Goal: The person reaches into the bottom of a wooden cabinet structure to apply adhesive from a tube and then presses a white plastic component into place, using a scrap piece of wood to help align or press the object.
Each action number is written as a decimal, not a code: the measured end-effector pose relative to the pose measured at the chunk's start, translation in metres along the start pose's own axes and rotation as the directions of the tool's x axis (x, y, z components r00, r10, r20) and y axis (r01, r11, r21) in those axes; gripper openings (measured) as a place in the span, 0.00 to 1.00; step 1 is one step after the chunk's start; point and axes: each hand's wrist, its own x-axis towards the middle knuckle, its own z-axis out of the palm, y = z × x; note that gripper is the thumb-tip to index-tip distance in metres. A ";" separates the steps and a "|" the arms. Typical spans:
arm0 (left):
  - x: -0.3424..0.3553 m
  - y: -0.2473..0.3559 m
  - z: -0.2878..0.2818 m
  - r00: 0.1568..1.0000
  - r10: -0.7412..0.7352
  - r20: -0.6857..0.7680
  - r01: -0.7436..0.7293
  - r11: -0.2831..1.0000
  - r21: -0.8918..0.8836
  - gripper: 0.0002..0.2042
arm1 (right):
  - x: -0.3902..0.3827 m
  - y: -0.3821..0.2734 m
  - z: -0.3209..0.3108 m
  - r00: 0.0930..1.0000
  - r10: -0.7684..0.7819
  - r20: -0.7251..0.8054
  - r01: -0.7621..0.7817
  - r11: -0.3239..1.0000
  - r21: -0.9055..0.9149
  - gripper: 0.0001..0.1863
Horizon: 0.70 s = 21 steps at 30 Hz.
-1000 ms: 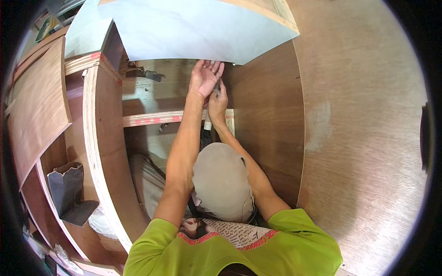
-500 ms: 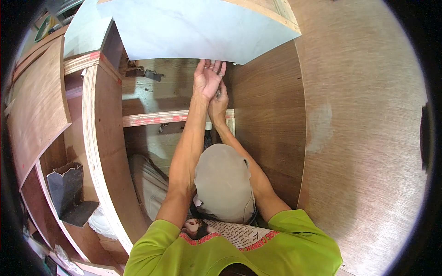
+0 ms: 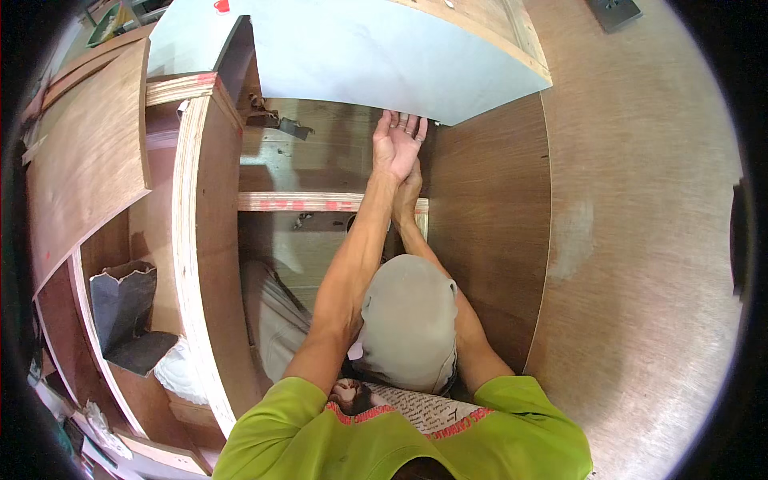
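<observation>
My left hand (image 3: 400, 146) is palm up with its fingers stretched out and a little apart. Its fingertips reach the lower edge of a pale marble-patterned panel (image 3: 336, 60), whose edge hides the tips. Just behind and below it is my right hand (image 3: 408, 190), with the left hand and wrist covering its fingers, so I cannot see whether it holds anything. Both arms pass either side of my raised knee (image 3: 408, 320) in beige trousers. Beneath the hands runs a plywood crosspiece (image 3: 300, 202) with red marks on its edge.
A brown wood-grain side panel (image 3: 488, 224) stands close on the right, beside a broad plywood sheet (image 3: 640, 240). At left is a thick plywood upright (image 3: 188, 216). Beyond it, a bent dark sheet (image 3: 124, 312) rests in a compartment. Scraps (image 3: 296, 128) lie on the base at the back.
The view has turned slightly left, so the scene sits further right. My right hand has slipped further behind the left one. The left hand stays at the panel's lower edge.
</observation>
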 end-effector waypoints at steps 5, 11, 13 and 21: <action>-0.001 0.000 0.002 0.997 0.067 -0.032 -0.066 0.998 0.020 0.07 | -0.001 -0.003 0.001 0.999 -0.048 0.010 0.048 0.999 -0.005 0.25; -0.005 0.003 0.006 0.998 0.056 -0.035 -0.055 0.998 0.035 0.07 | -0.001 -0.011 0.001 0.999 -0.030 0.035 0.034 0.993 -0.115 0.24; -0.004 0.006 0.006 0.999 0.033 -0.033 -0.032 0.999 0.030 0.07 | -0.001 -0.014 -0.001 0.997 0.029 0.068 -0.013 0.974 -0.228 0.23; 0.009 0.009 0.005 0.994 0.012 -0.110 0.000 0.994 0.107 0.08 | 0.005 0.000 0.001 0.998 -0.012 0.054 0.021 0.986 -0.162 0.23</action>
